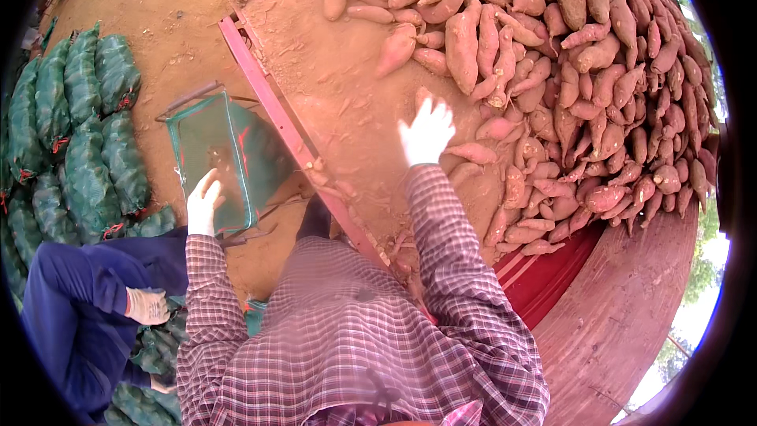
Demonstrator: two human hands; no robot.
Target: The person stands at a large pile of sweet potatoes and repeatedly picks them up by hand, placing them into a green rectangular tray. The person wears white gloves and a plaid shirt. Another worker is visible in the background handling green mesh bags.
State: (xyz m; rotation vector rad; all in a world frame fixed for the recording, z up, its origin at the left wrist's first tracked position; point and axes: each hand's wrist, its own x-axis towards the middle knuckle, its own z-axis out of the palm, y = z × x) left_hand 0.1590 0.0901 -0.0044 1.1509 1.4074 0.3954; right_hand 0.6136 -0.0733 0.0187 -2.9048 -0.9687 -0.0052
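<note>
My right hand (428, 130), in a white glove, is spread above the dusty truck bed (349, 83) with nothing in it. Just beyond and to its right lies a large heap of sweet potatoes (568, 94); a single sweet potato (475, 152) lies close by the wrist. My left hand (205, 202), also gloved in white, is over the near left side of a green mesh bag (260, 148). Its fingers are apart and I see nothing in them. The bag's mouth is stretched wide on a metal frame (192, 100); something blurred shows inside it.
A red metal rail (269, 97) edges the bed between the bag and the heap. Filled green mesh sacks (89, 160) tied in red stand on the ground at left. A co-worker in dark blue (83, 302) bends at lower left, a gloved hand (148, 306) near other sacks.
</note>
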